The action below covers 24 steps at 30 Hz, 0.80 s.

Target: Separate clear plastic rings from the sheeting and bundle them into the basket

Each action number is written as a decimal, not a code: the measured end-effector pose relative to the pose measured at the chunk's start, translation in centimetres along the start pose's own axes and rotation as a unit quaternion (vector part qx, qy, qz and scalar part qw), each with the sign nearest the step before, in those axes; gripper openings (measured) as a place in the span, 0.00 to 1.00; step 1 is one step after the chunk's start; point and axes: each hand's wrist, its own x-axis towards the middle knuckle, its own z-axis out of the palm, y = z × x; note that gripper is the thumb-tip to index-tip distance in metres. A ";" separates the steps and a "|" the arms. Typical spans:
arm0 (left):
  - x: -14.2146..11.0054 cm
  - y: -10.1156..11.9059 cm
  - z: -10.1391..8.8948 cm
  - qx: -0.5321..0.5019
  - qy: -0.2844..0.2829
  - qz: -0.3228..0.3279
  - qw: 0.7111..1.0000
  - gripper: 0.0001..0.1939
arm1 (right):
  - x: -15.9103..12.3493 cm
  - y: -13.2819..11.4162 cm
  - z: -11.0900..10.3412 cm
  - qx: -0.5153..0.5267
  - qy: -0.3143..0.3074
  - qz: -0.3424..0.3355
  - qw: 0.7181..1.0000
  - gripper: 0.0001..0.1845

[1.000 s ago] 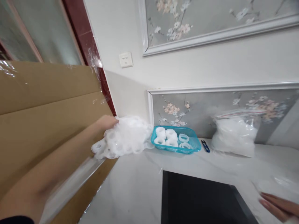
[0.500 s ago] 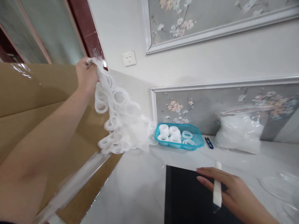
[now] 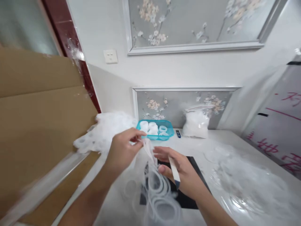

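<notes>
Tabletop beneath floral panels, left fingers seemingly tight on blurred rings, tool in right fingers

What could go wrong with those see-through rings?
The translucent rings could slip or tangle, since the left hand seems to pinch them just near the top. The white stick-like tool in the right hand might snag the rings hanging close by.

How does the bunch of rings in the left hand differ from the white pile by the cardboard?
The bunch runs down from the left hand; the pile lies heaped beside the cardboard. The bunch looks translucent; the pile looks whiter and denser. Both are whitish, with round openings showing.
</notes>
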 end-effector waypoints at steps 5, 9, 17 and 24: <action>-1.8 -1.7 4.3 0.029 -0.003 0.038 0.999 0.07 | 0.9 0.2 -1.0 -0.037 0.015 0.033 0.999 0.16; -1.2 -2.9 5.2 0.046 -0.048 0.034 0.997 0.09 | 1.3 0.3 -2.3 -0.068 0.028 0.001 0.997 0.18; -1.8 -2.9 4.6 0.119 -0.047 0.191 0.973 0.14 | 1.0 1.5 -3.5 0.132 0.053 0.081 0.986 0.16; -1.8 -3.0 4.0 0.141 -0.060 0.390 0.908 0.18 | 1.8 1.3 -4.4 0.301 0.112 0.122 0.939 0.16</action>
